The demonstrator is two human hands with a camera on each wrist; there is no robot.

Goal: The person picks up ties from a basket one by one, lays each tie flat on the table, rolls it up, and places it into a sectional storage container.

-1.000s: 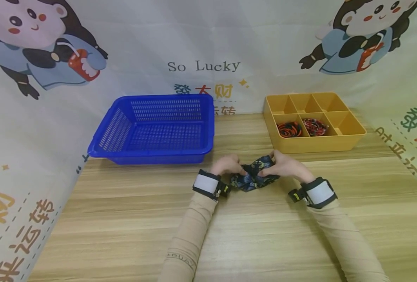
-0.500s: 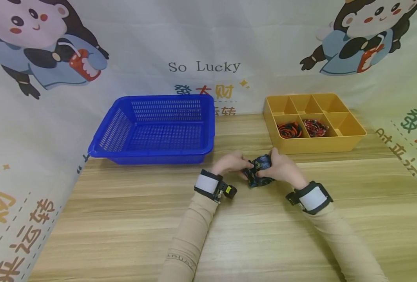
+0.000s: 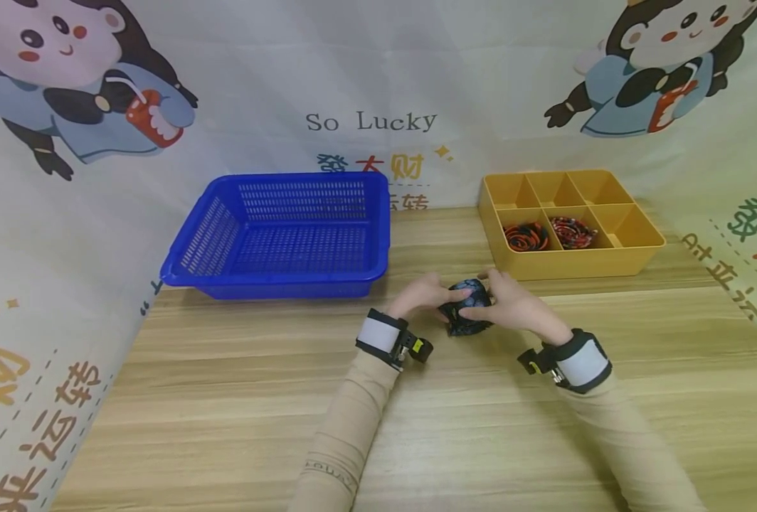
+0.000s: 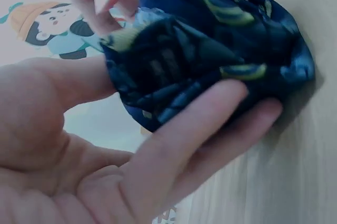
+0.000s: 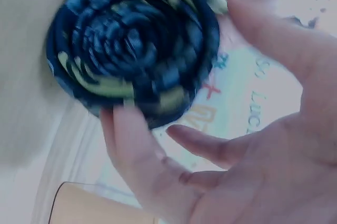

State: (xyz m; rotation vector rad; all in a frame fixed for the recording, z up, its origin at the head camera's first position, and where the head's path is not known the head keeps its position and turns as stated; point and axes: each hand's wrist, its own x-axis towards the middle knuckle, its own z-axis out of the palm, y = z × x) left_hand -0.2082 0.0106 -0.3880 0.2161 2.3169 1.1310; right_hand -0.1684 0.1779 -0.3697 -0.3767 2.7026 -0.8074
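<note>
A dark blue patterned necktie [image 3: 469,326], rolled into a thick coil, stands near the table's middle between both hands. Its spiral side faces the right wrist view, where the coil [image 5: 131,50] looks round with yellow-green marks. From the left wrist view the wide outer end of the necktie [image 4: 210,45] folds over the roll. My left hand [image 3: 422,295] holds its left side between thumb and fingers. On the other side my right hand [image 3: 513,304] grips it, thumb toward the front in the head view. Part of the roll is hidden behind the thumbs.
A blue plastic basket [image 3: 276,288] stands at the back left. At the back right is a yellow divided box [image 3: 560,264], with an orange-black coil [image 3: 526,237] and a red patterned coil [image 3: 573,232] in two front compartments. A printed cloth hangs behind.
The loose stretch of necktie between the hands has been wound into the roll, which is now more compact. My left hand has moved slightly right, closer to the right hand.
</note>
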